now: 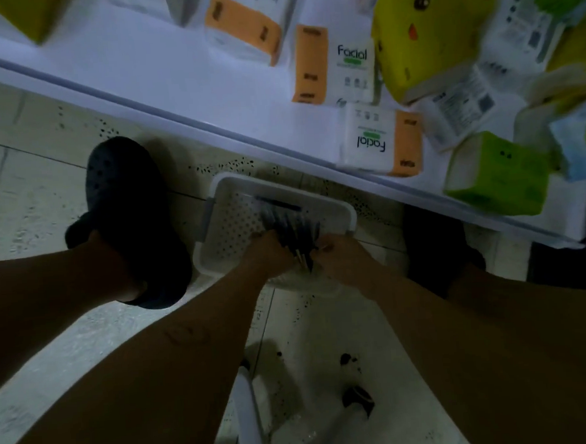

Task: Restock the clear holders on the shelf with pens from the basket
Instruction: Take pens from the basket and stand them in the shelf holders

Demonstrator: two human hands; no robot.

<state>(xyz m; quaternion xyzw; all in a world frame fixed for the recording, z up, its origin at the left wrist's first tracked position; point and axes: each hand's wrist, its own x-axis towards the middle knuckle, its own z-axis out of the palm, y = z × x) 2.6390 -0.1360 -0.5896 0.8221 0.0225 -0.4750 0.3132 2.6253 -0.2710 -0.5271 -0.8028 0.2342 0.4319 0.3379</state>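
Observation:
A white perforated basket [236,221] stands on the tiled floor just under the shelf's front edge. Inside it lies a bunch of dark pens [290,223]. My left hand [267,249] reaches into the basket and closes around the near ends of the pens. My right hand [341,255] meets it from the right and pinches the same bunch at its tips. A clear plastic holder [305,281] shows faintly below both hands, at the basket's near edge. No clear holder on the shelf is visible.
The white shelf [159,75] runs diagonally above, loaded with tissue packs [335,64] and yellow and green packages [420,32]. My dark shoes stand either side of the basket, the left one [126,211] close. A white stool frame [248,413] is below.

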